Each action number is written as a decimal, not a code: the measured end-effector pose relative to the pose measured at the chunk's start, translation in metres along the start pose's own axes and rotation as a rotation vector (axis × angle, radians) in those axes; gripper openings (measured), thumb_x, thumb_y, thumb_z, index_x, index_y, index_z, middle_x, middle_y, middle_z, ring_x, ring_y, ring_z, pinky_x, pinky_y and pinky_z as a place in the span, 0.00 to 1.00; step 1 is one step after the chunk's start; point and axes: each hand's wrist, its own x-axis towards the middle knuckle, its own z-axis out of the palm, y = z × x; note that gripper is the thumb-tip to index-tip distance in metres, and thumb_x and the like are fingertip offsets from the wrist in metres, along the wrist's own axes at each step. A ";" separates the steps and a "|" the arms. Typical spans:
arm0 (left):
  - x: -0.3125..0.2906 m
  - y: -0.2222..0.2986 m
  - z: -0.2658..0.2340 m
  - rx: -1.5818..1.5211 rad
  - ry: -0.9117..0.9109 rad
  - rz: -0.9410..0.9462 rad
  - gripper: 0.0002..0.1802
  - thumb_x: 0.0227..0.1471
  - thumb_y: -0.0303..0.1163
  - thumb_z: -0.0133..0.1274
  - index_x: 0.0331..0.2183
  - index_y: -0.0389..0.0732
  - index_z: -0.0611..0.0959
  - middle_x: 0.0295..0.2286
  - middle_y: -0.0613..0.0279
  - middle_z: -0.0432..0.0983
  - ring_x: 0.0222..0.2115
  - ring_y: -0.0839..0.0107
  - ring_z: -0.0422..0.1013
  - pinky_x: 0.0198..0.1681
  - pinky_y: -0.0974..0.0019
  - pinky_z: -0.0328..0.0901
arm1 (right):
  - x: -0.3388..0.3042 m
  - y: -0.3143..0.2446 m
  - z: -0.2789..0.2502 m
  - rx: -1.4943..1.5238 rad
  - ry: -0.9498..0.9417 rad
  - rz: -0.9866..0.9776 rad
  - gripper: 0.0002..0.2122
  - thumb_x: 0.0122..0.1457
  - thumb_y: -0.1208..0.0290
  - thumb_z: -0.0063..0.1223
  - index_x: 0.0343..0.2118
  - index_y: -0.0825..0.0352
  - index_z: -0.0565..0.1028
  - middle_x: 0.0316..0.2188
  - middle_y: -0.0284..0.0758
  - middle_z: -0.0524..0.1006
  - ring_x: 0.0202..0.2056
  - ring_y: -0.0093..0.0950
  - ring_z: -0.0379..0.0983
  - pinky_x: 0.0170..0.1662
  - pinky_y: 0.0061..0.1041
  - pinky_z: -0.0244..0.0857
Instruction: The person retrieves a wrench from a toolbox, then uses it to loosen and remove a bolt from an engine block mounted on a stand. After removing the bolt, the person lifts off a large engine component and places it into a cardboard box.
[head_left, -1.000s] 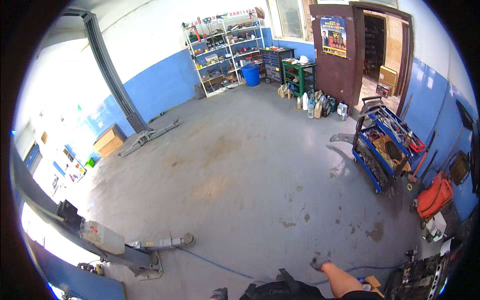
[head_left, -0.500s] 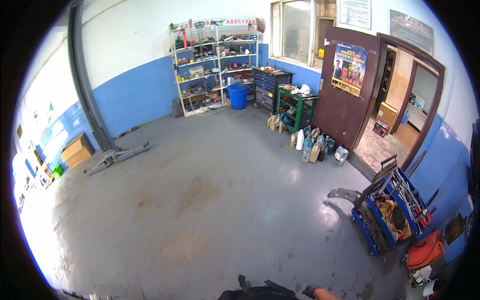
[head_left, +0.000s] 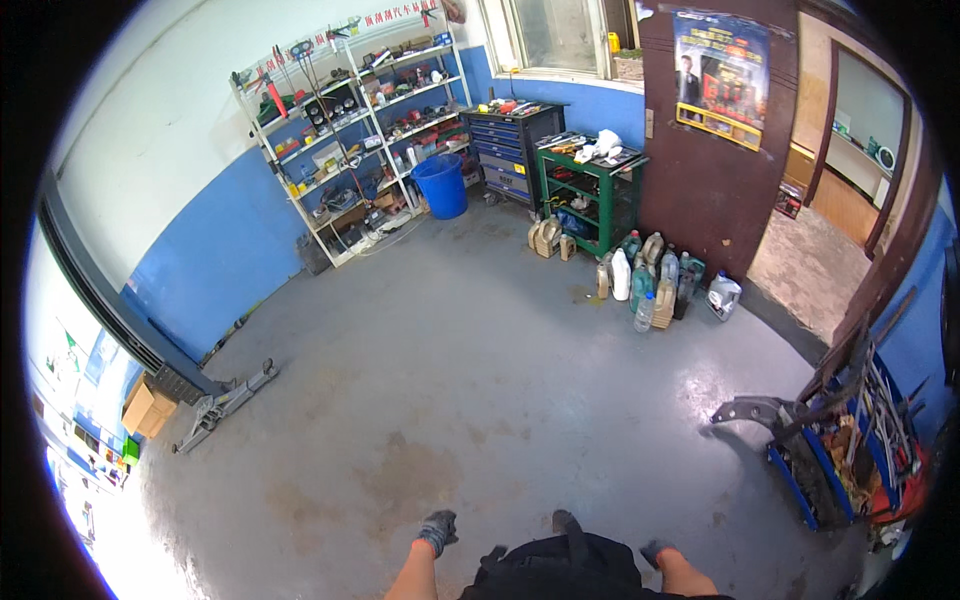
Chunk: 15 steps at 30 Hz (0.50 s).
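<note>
**While the floor is crossed, both hands are best kept free**

As far as can be seen, nothing is held. The left hand (head_left: 437,529), in a grey glove, is loosely half open and empty at the near edge. Only a dark sliver of the right hand (head_left: 654,551) shows, so its grip cannot be told. Between the two forearms a dark bundle (head_left: 560,560) is carried at the body, touched by neither hand.

Judged from this, the arms are well kept low and relaxed beside the body. The grey floor (head_left: 480,380) is stained and glossy in patches, so a slip is the risk to be watched.

To the near right, the blue tool cart (head_left: 815,480), with its grey handle jutting left, should be given room. Farther off, the oil bottles (head_left: 650,285) stand right of centre beside the green bench (head_left: 590,190). The blue bin (head_left: 441,186) and the shelves (head_left: 350,130) stand against the far wall.
</note>
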 end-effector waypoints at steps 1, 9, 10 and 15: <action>0.014 -0.012 -0.013 0.325 0.027 0.089 0.30 0.42 0.43 0.67 0.46 0.40 0.79 0.35 0.53 0.80 0.37 0.53 0.76 0.43 0.54 0.71 | 0.019 -0.048 -0.069 0.094 0.046 -0.040 0.23 0.62 0.51 0.43 0.44 0.67 0.80 0.44 0.50 0.79 0.47 0.50 0.76 0.52 0.45 0.68; 0.146 -0.150 -0.119 0.523 -0.404 -0.398 0.34 0.42 0.44 0.67 0.52 0.43 0.79 0.43 0.51 0.81 0.47 0.51 0.75 0.51 0.54 0.70 | 0.218 -0.359 -0.529 0.325 0.489 -0.417 0.20 0.61 0.54 0.53 0.47 0.65 0.77 0.45 0.47 0.80 0.48 0.45 0.76 0.52 0.39 0.69; 0.185 -0.150 -0.140 0.437 -0.389 -0.473 0.35 0.42 0.45 0.67 0.52 0.44 0.79 0.44 0.51 0.80 0.47 0.52 0.75 0.51 0.54 0.70 | 0.249 -0.380 -0.565 0.356 0.538 -0.422 0.19 0.61 0.56 0.54 0.47 0.66 0.77 0.43 0.47 0.81 0.47 0.45 0.77 0.51 0.39 0.70; 0.381 -0.081 -0.298 0.437 -0.477 -0.274 0.37 0.43 0.48 0.67 0.54 0.45 0.78 0.47 0.54 0.79 0.49 0.56 0.74 0.53 0.56 0.69 | 0.345 -0.429 -0.650 0.157 0.447 -0.091 0.19 0.59 0.53 0.53 0.39 0.67 0.81 0.41 0.45 0.82 0.46 0.44 0.77 0.52 0.38 0.69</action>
